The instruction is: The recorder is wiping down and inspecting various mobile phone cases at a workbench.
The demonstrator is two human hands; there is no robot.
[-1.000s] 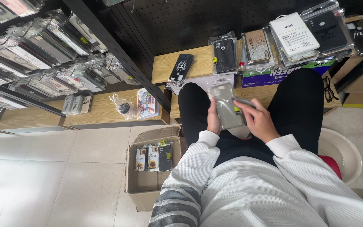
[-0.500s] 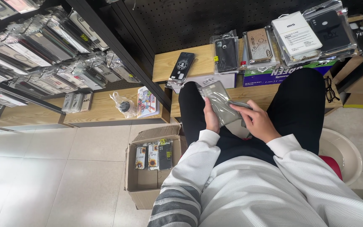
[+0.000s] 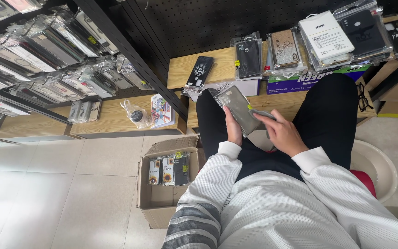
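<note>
1. A pale tiled floor [image 3: 47, 184] is filling the lower left of the view, with the person sitting above it in a white ribbed top and black trousers.
2. A black pegboard rack [image 3: 38, 55] is slanting across the upper left, crowded with phone cases hanging in clear sleeves.
3. A low wooden shelf [image 3: 111, 120] is running along the foot of the rack, and a second wooden shelf [image 3: 226, 64] is lying just ahead of the person's knees.
4. An open cardboard box [image 3: 162, 193] is standing on the floor just beside the person's left leg, holding a short row of packaged cases [image 3: 167, 169] upright at its far end.
5. A white basin [image 3: 378, 166] is showing at the right, partly hidden behind the person's right leg.
6. More bagged cases are lying on the nearer shelf: a white flat box [image 3: 325, 37], a dark case [image 3: 248, 57] and a patterned pale case [image 3: 285, 48] side by side, with a black phone-shaped case [image 3: 200, 71] apart to their left.
7. The grey phone case in a clear sleeve [image 3: 238, 108] is being held tilted over the lap, between the knees and near the shelf edge.
8. The left hand [image 3: 232, 129] is gripping the case from its left edge, fingers curled behind it and thumb on the front.
9. The right hand [image 3: 282, 133] is pinching the sleeve's lower right corner, fingers narrowly closed on it.
</note>
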